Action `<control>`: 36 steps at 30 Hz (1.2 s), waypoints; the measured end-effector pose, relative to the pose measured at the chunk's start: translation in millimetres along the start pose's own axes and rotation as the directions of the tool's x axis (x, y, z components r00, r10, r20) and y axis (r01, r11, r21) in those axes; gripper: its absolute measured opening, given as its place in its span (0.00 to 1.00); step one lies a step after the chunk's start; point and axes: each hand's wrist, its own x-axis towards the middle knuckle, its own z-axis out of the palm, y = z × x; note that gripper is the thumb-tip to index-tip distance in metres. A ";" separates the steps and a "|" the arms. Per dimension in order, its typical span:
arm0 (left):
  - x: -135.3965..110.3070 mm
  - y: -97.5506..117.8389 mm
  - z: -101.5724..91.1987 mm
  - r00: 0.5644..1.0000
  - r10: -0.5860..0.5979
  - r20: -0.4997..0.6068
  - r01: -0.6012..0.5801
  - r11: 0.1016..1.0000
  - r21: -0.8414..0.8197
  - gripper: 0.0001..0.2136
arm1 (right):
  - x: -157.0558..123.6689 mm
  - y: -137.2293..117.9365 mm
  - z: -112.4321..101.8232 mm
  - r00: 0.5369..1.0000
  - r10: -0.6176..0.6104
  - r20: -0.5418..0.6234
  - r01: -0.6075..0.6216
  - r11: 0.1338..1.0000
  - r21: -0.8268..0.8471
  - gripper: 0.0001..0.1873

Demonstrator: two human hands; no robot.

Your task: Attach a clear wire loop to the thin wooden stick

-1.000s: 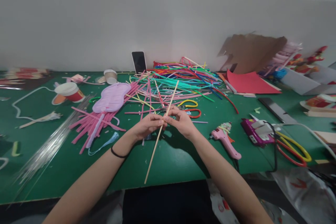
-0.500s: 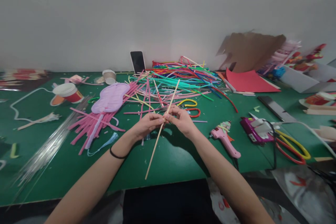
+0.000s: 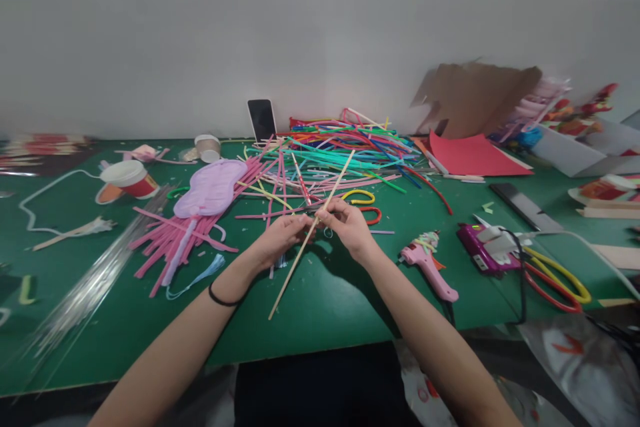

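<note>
A thin pale wooden stick [image 3: 293,271] slants over the green table, its upper end leaning to the right. My left hand [image 3: 281,239] pinches it around the middle from the left side, fingertips closed. From the right, my right hand [image 3: 350,232] grips the same stretch between thumb and bent fingers. A small pale loop [image 3: 328,233] shows under the right fingers; what it belongs to is hidden. Just beyond the hands lie scissors with yellow and red handles [image 3: 361,197] and a red-and-white pen-like stick [image 3: 301,179].
A lilac fuzzy fan shape [image 3: 210,188] rests on pink pipe cleaners [image 3: 145,240] at left. Colourful pipe cleaners [image 3: 345,157] are heaped behind. To the right are a pink glue gun [image 3: 429,267], a purple power block [image 3: 483,252] and larger scissors [image 3: 555,280]. A phone [image 3: 261,120] leans against the partition.
The stick has tilted further over, its top end shifting right and its lower end moving up and left. Both hands keep hold at nearly the same spot.
</note>
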 end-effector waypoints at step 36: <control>1.1 -2.3 -1.2 0.997 0.076 -0.023 -0.074 0.996 0.055 0.17 | -5.2 -11.3 11.8 0.992 0.114 -0.047 -0.106 0.983 0.150 0.15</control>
